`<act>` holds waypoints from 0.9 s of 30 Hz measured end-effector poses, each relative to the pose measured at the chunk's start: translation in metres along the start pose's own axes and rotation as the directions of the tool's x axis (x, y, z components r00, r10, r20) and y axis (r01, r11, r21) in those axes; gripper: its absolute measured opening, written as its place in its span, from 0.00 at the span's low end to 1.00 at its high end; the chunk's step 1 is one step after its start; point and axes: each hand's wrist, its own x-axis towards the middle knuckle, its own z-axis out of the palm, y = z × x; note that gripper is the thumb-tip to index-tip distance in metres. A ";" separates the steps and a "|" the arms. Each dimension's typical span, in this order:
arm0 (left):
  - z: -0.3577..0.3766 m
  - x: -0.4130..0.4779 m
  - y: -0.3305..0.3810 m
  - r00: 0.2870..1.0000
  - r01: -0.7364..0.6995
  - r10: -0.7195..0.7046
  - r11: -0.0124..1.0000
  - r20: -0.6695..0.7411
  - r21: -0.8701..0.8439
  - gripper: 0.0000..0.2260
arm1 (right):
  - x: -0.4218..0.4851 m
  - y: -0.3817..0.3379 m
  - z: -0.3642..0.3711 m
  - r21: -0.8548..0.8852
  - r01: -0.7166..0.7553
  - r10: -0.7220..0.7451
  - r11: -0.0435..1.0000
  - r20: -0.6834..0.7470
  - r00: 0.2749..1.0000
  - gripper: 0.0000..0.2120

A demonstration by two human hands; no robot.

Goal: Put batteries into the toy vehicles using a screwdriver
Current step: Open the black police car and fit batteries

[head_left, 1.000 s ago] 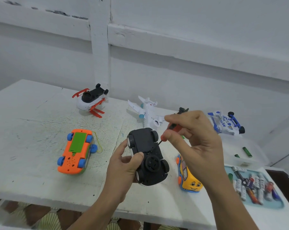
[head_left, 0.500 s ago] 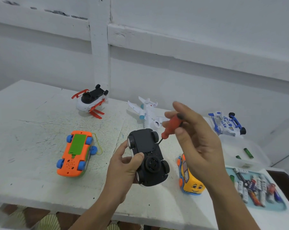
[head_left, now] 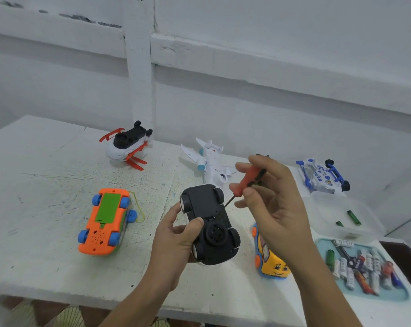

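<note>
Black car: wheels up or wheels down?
Wheels up: the black car shows its underside and four wheels, held in the left hand.

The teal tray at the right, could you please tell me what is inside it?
Inside the teal tray lies a loose heap of batteries: white, red, one green battery. The heap covers most of the tray floor, so anything beneath cannot be seen.

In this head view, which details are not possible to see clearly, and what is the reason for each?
All in the head view.
1. Tip of the screwdriver: too small to tell whether it sits in a screw of the black car.
2. Far end of the yellow car: hidden behind the right hand.
3. Labels of the batteries in the tray: too small, blurred.
</note>
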 end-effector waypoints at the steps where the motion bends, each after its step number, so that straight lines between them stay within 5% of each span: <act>1: 0.000 0.001 0.000 1.000 0.004 -0.004 1.000 -0.004 -0.005 0.16 | -0.001 0.001 0.001 0.026 -0.026 0.026 0.999 -0.007 1.000 0.25; 10: 0.000 0.002 0.001 1.000 0.018 -0.019 0.999 -0.019 -0.037 0.13 | -0.007 0.015 0.006 0.353 -0.150 0.256 0.924 -0.276 0.926 0.30; 21: 0.001 0.001 0.004 1.000 0.023 -0.023 0.996 -0.001 -0.083 0.14 | -0.027 0.035 0.024 0.649 -0.288 0.527 0.704 -0.205 0.825 0.25; 27: 0.002 -0.002 0.005 0.999 0.035 -0.033 0.994 0.023 -0.103 0.14 | -0.032 0.040 0.033 0.767 -0.250 0.597 0.591 -0.208 0.774 0.20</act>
